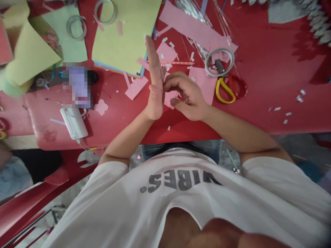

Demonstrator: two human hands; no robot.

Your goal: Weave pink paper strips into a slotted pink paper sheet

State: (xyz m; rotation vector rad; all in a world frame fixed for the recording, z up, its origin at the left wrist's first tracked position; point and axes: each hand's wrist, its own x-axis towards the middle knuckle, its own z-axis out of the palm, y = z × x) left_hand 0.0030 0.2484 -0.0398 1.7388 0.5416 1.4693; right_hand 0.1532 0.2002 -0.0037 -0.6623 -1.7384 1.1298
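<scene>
My left hand is held upright on its edge above the red table, its fingers stretched straight. A tiny white bit shows at a fingertip of that hand. My right hand is beside it, fingers loosely bent and the thumb apart from them. The right fingertips meet the side of my left hand, partly hidden there. No object shows in the right hand. Beneath and around both hands lie pink paper pieces and a pink patterned pencil. Scissors with yellow and red handles lie right of my right hand.
A stack of coloured sheets lies at the back, with a tape roll on it. Another tape roll overlaps the scissors. At left are a white power bank and a curled yellow sheet. Small white scraps dot the right side.
</scene>
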